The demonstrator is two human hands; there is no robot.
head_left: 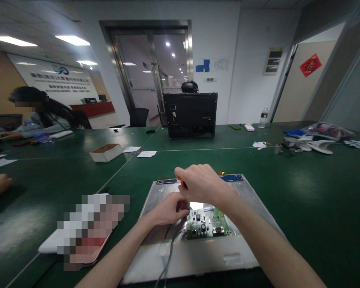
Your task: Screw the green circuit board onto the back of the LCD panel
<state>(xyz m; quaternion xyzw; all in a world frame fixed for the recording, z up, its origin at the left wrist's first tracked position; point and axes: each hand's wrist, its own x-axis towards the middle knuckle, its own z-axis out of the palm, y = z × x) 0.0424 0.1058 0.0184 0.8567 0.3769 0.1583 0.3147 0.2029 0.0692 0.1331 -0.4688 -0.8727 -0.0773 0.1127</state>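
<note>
In front of me lies a flat metal display panel (pixel 252 212), its back facing up, with a green circuit board (pixel 205 222) near its middle. My right hand (pixel 205 184) is closed round the orange handle of a screwdriver (pixel 183 184), held above the board's upper left; the shaft and tip are hidden. Just below it, my left hand (pixel 171 208) rests on the panel, fingers curled together at the board's upper left corner. What they pinch, if anything, is hidden. A grey cable (pixel 171 252) runs from the board toward me. A blue circuit strip (pixel 232 177) lines the panel's far edge.
A partly blurred pink, phone-like item (pixel 108 224) lies left of the panel. Farther off are an open white box (pixel 106 153), paper slips (pixel 147 154) and a black monitor housing (pixel 190 116). Metal parts (pixel 297 143) and a bottle (pixel 263 118) stand right. A person (pixel 45 108) sits left.
</note>
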